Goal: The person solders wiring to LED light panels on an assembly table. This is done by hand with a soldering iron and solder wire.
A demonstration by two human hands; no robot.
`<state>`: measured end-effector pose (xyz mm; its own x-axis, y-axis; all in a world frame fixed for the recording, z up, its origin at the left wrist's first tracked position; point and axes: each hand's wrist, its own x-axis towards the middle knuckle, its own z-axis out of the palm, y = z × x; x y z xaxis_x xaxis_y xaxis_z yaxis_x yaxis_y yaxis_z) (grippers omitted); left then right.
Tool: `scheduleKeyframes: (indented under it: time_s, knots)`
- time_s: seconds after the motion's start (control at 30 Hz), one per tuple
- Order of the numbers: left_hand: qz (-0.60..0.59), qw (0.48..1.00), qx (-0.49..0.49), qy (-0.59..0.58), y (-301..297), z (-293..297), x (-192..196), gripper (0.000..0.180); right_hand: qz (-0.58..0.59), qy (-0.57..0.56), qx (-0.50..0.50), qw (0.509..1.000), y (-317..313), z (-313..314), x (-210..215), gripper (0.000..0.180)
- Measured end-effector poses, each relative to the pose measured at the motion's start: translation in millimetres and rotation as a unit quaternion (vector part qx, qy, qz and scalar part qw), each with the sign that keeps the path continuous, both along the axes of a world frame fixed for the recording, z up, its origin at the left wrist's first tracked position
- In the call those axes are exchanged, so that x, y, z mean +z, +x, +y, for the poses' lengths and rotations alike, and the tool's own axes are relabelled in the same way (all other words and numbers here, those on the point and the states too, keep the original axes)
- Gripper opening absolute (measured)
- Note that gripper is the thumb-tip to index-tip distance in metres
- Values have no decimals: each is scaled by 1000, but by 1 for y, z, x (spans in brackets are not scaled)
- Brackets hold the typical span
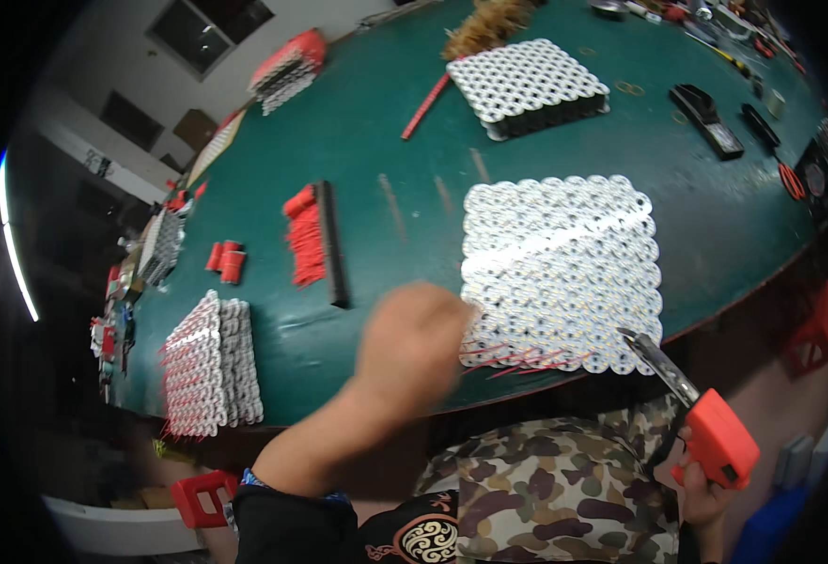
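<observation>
From here I see the white block [564, 263] lying flat at the near edge of the green table [367, 113], thin red strips [525, 359] along its near side; the left hand [416, 340], blurred, curls beside it, any hold I cannot tell, while the right hand [703, 496] wraps a red-handled tool [722, 437], tip at the block's near right corner

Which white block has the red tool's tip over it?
The block directly in front of the person: the red tool in the right hand overlaps its near right corner, and no other white block.
</observation>
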<state>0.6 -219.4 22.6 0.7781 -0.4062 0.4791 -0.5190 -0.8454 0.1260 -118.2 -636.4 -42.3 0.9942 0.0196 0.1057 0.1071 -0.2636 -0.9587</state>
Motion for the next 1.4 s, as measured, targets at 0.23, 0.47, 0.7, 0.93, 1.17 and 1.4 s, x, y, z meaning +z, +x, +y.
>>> scheduleKeyframes:
  time_s: [0.23, 0.47, 0.7, 0.93, 1.17, 1.4]
  knots:
    - [113, 912, 390, 64, -1, 173, 3, 29, 0, 31, 25, 999, 16, 9, -2, 34]
    - [50, 946, 315, 50, 11, 212, -32, 20, 15, 17, 18, 1000, 19, 19, 6, 35]
    - [14, 950, 304, 72, 13, 221, -40, 6, 8, 33, 10, 999, 19, 23, 5, 35]
    - [-27, 961, 263, 83, 13, 230, -37, 5, 2, 12, 30, 999, 20, 21, 6, 36]
    - [-8, 945, 300, 127, 5, 231, -18, 11, 12, 21, 32, 999, 20, 24, 6, 37]
    - [63, 945, 308, 92, 1, 221, -19, 14, -12, 10, 36, 999, 21, 24, 3, 37]
